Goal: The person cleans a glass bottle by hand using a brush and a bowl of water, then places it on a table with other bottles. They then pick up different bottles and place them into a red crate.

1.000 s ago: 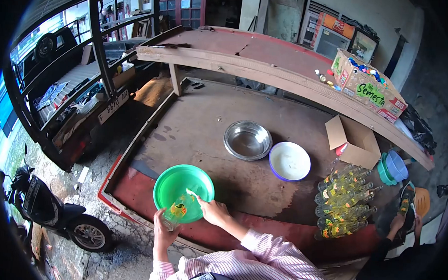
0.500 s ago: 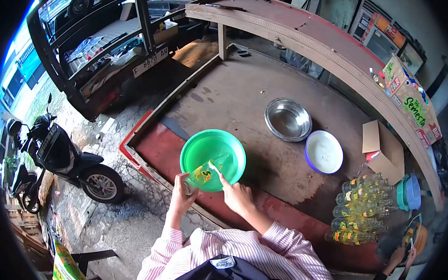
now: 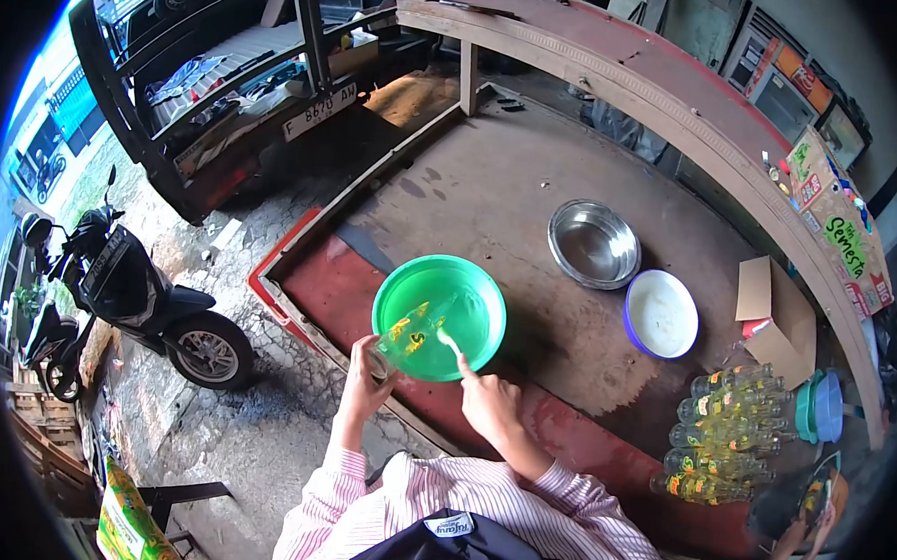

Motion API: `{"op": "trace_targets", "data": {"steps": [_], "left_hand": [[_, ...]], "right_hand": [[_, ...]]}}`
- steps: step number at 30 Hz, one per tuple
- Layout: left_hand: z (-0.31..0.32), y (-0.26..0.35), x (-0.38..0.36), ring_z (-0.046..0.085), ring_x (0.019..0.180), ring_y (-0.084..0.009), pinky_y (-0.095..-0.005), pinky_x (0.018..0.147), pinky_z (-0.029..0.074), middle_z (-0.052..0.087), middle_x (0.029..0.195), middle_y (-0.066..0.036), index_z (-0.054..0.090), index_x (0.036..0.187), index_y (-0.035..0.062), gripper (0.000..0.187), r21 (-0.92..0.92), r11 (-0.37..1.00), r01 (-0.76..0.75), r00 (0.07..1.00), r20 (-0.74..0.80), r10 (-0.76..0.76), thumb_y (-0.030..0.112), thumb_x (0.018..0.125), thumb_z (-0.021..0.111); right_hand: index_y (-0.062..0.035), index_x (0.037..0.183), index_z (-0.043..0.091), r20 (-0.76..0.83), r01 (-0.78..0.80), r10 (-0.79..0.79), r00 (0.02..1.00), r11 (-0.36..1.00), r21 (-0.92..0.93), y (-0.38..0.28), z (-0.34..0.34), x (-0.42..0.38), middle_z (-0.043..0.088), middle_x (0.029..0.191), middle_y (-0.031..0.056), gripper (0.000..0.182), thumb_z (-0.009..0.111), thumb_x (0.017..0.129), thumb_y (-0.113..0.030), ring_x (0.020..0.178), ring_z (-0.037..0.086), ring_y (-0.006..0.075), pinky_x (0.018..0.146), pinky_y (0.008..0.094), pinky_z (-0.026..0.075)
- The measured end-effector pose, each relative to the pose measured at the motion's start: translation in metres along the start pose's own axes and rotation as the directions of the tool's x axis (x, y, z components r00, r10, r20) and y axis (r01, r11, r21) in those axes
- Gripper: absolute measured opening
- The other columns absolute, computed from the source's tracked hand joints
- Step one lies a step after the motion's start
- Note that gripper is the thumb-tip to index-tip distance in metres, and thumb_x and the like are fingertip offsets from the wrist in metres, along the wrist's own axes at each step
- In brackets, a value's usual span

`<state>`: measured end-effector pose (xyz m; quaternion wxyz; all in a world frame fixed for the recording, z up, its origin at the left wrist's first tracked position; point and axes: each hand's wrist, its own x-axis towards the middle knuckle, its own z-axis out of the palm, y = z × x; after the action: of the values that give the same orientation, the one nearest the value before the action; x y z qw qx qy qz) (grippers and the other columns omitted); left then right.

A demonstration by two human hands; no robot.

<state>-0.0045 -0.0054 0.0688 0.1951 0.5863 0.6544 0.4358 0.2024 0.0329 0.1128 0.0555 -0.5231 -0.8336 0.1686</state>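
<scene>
My left hand (image 3: 366, 385) is closed around the base end of a clear glass bottle (image 3: 402, 340) with yellow and dark lettering. The bottle slants over the rim of a green plastic basin (image 3: 383, 295), its far end reaching inside over the water. In my right hand (image 3: 491, 404) is a slim white brush, like a toothbrush (image 3: 447, 338), its pale head just right of the bottle. Brush and bottle look apart, and the basin stands on the worn red-brown tabletop (image 3: 318, 296).
Right of the basin are a steel bowl (image 3: 594, 244) and a purple-rimmed white bowl (image 3: 661, 314). Several stacked glass bottles (image 3: 727, 432) lie near an open cardboard box (image 3: 782, 320). Another person's hands (image 3: 792, 543) are at the lower right. A motorbike (image 3: 133, 286) stands left.
The brush head has come away from the bottle's side and now sits to its right. The bottle has turned slightly in my left hand's grip. The whole view has shifted a little.
</scene>
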Motion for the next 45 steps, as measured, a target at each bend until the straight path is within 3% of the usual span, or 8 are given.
{"op": "trace_targets", "data": {"steps": [6, 12, 14, 16, 26, 31, 41, 45], "left_hand": [[0.004, 0.000, 0.002, 0.043, 0.103, -0.0307, -0.0365, 0.087, 0.037, 0.041, 0.108, -0.018, 0.036, 0.112, 0.0003, 0.055, 0.016, 1.000, 0.021, 0.999, -0.031, -0.020, 0.007, 0.066, 0.066], [0.004, 0.008, 0.001, 0.044, 0.103, -0.0316, -0.0363, 0.087, 0.037, 0.042, 0.109, -0.018, 0.039, 0.110, 0.0007, 0.051, -0.012, 0.997, -0.075, 0.997, 0.003, 0.076, 0.007, 0.067, 0.065], [0.004, 0.007, 0.000, 0.044, 0.104, -0.0326, -0.0367, 0.087, 0.037, 0.042, 0.111, -0.018, 0.039, 0.110, 0.0009, 0.051, 0.002, 0.997, -0.083, 0.997, 0.000, 0.083, 0.006, 0.066, 0.065], [0.004, 0.007, 0.002, 0.044, 0.104, -0.0326, -0.0371, 0.088, 0.037, 0.042, 0.111, -0.018, 0.039, 0.108, 0.0009, 0.050, -0.025, 0.998, -0.055, 0.998, 0.005, 0.055, 0.005, 0.065, 0.065], [0.005, 0.003, 0.002, 0.044, 0.105, -0.0294, -0.0369, 0.090, 0.036, 0.044, 0.109, -0.016, 0.035, 0.113, 0.0021, 0.064, 0.069, 0.985, -0.156, 0.987, -0.012, 0.157, 0.004, 0.059, 0.069], [0.008, 0.016, -0.004, 0.047, 0.101, -0.0300, -0.0357, 0.085, 0.039, 0.046, 0.106, -0.019, 0.034, 0.115, 0.0004, 0.064, -0.145, 0.958, 0.249, 0.969, 0.026, -0.247, 0.016, 0.064, 0.070], [0.001, 0.004, 0.000, 0.043, 0.106, -0.0309, -0.0365, 0.089, 0.037, 0.039, 0.115, -0.017, 0.033, 0.116, 0.0001, 0.066, 0.182, 0.983, -0.038, 0.992, 0.125, 0.015, 0.016, 0.064, 0.071], [0.010, 0.014, -0.008, 0.043, 0.107, -0.0321, -0.0367, 0.089, 0.037, 0.041, 0.114, -0.020, 0.032, 0.119, 0.0006, 0.062, -0.046, 0.995, 0.090, 0.995, -0.049, -0.092, 0.020, 0.071, 0.066]], "right_hand": [[-0.0131, 0.120, 0.045, -0.129, 0.208, -0.187, 0.974, 0.962, 0.179, 0.004, 0.023, 0.033, 0.059, 0.065, 0.0166, 0.041, 0.047, 0.079, -0.015, 0.059, 0.059, 0.0331, 0.053, 0.0454, 0.047], [-0.0128, 0.120, 0.045, -0.029, -0.073, 0.073, 0.997, 0.997, 0.023, 0.026, 0.037, 0.071, 0.061, 0.068, 0.0146, 0.043, 0.047, 0.077, -0.011, 0.063, 0.061, 0.0310, 0.056, 0.0413, 0.050], [-0.0118, 0.120, 0.044, -0.021, 0.077, -0.074, 0.997, 0.955, 0.285, 0.007, 0.014, 0.040, 0.061, 0.071, 0.0163, 0.043, 0.047, 0.078, -0.012, 0.064, 0.060, 0.0328, 0.058, 0.0420, 0.050], [-0.0112, 0.120, 0.044, -0.131, 0.235, -0.215, 0.968, 0.958, 0.163, -0.007, 0.018, 0.018, 0.059, 0.077, 0.0206, 0.041, 0.047, 0.078, -0.014, 0.063, 0.059, 0.0367, 0.055, 0.0454, 0.049], [-0.0121, 0.120, 0.045, 0.014, 0.054, -0.058, 0.998, 0.979, 0.195, 0.004, 0.012, 0.038, 0.061, 0.076, 0.0153, 0.040, 0.044, 0.080, -0.014, 0.065, 0.060, 0.0329, 0.060, 0.0458, 0.048], [-0.0116, 0.119, 0.046, -0.024, 0.096, -0.094, 0.995, 0.981, 0.170, 0.014, 0.016, 0.045, 0.061, 0.071, 0.0151, 0.041, 0.045, 0.078, -0.013, 0.063, 0.060, 0.0316, 0.057, 0.0437, 0.048], [-0.0164, 0.119, 0.047, -0.077, 0.177, -0.165, 0.983, 0.967, 0.181, 0.008, 0.007, 0.024, 0.061, 0.068, 0.0136, 0.042, 0.048, 0.077, -0.015, 0.063, 0.060, 0.0328, 0.057, 0.0443, 0.049], [-0.0116, 0.119, 0.047, -0.065, 0.008, -0.002, 0.998, 0.997, 0.081, 0.036, 0.025, 0.061, 0.059, 0.064, 0.0159, 0.041, 0.047, 0.078, -0.015, 0.060, 0.060, 0.0308, 0.055, 0.0438, 0.047]]}}
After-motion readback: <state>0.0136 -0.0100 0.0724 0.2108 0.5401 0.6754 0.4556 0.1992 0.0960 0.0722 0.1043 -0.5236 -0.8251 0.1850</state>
